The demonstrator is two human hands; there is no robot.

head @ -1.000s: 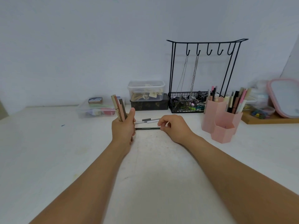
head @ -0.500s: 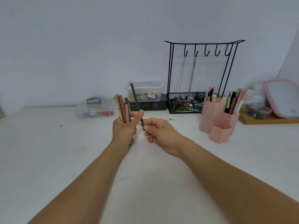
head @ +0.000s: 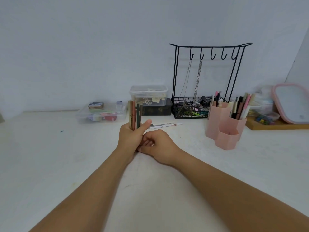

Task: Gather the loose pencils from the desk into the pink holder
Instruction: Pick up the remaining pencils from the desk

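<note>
Across the whole lower view spreads a white desk (head: 50, 164), faintly scuffed and marked, butting against a plain pale wall (head: 83, 47). Along the back edge stand a black wire rack (head: 209, 77) with hooks, two chains hanging from them above its basket, a clear lidded box (head: 148, 94) stacked on a dark one, a low clear tray (head: 102, 113) of small items, and at far right a pink-rimmed lid (head: 291, 102) on a wooden board (head: 275, 126). Right of centre sits the pink holder (head: 224, 128) — hexagonal cells, the rear ones already holding pens and pencils. Two loose pencils (head: 164, 125) lie on the desk behind the hands. Upright in the left hand (head: 130, 139) is a bundle of pencils (head: 134, 114), fingers wrapped round it and thumb raised. Touching it from the right, the right hand (head: 157, 143) has its fingers curled at the bundle's base — whether it grips anything I cannot tell.
</note>
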